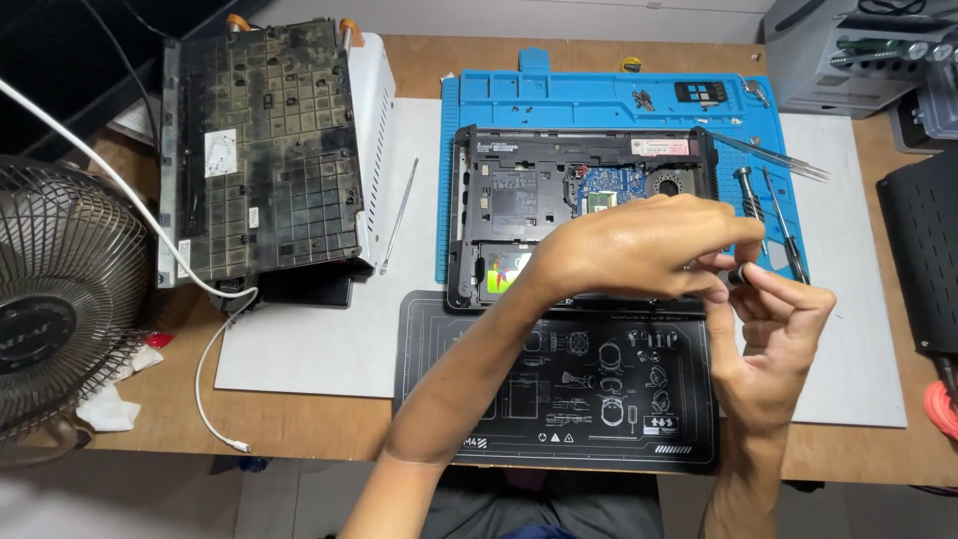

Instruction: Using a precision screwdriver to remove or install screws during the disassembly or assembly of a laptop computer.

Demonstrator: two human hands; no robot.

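Nearest the viewer, a black printed work mat (559,384) lies at the counter's (319,424) front edge, at 6 o'clock. Far left, at 9 o'clock, a wire-guarded fan (60,299) overhangs the counter's side, with crumpled tissue (105,404) below it and a white cable (205,374) looping to the front edge. At 11 o'clock a dusty black panel (264,150) sits on a white vented casing (371,120); just right of it a thin metal rod (399,215) lies on a pale grey sheet (319,339), which has bare room around it.

Centre, an opened laptop base (519,200) rests on a blue repair mat (589,100), its blue circuit board (609,185) and fan exposed inside the shell. The mat's top trays, at 1 o'clock, hold a few small screws (644,98).

The left hand (649,245) crosses over the laptop, and the right hand (783,319) rises from 5 o'clock; both are pinched together on a small dark part (738,274) at the laptop's right front corner. Just behind them lie a screwdriver (748,192) and tweezers (773,158). Far right, a grey box (848,50) and a black panel (923,250) crowd the edge.
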